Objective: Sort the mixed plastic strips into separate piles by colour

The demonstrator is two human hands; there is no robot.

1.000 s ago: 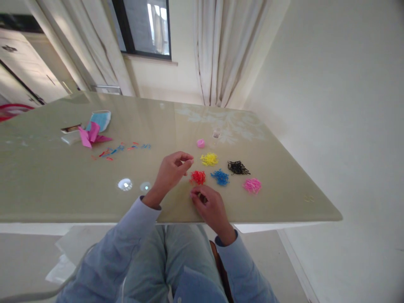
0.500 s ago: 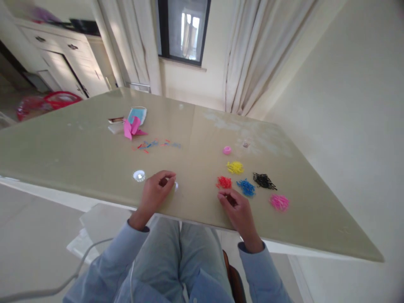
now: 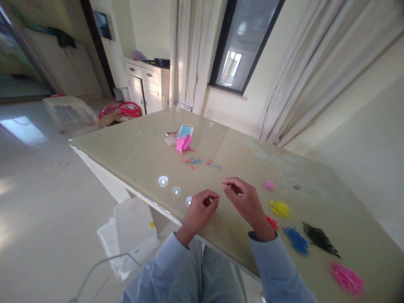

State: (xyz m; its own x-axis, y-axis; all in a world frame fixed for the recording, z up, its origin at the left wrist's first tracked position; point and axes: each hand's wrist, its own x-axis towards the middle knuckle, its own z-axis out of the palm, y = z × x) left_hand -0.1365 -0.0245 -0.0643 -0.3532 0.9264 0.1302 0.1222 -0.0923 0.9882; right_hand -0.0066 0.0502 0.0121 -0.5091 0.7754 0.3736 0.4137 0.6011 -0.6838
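Note:
My left hand [image 3: 200, 210] hovers over the near edge of the table with thumb and forefinger pinched together. A short gap away, my right hand [image 3: 246, 201] is also closed in a pinch. Anything between either set of fingertips is too small to make out. Beside my right wrist a pile of small red strips [image 3: 272, 223] is partly hidden. Further right lie piles of similar thin yellow pieces [image 3: 280, 208], blue pieces [image 3: 296, 240], black pieces [image 3: 320, 238] and pink pieces [image 3: 346, 277].
Scattered blue and red bits [image 3: 197, 161] lie beyond my hands. Behind them are a folded pink paper [image 3: 184, 144] and a blue face mask [image 3: 185, 131]. A small pink ring-shaped object [image 3: 269, 185] stands on the table [image 3: 135, 155] at right. White packaging [image 3: 132, 227] lies on the floor.
My view has turned left. My right hand has left the red pile and moved left, close to my left hand. My left hand keeps its pinch.

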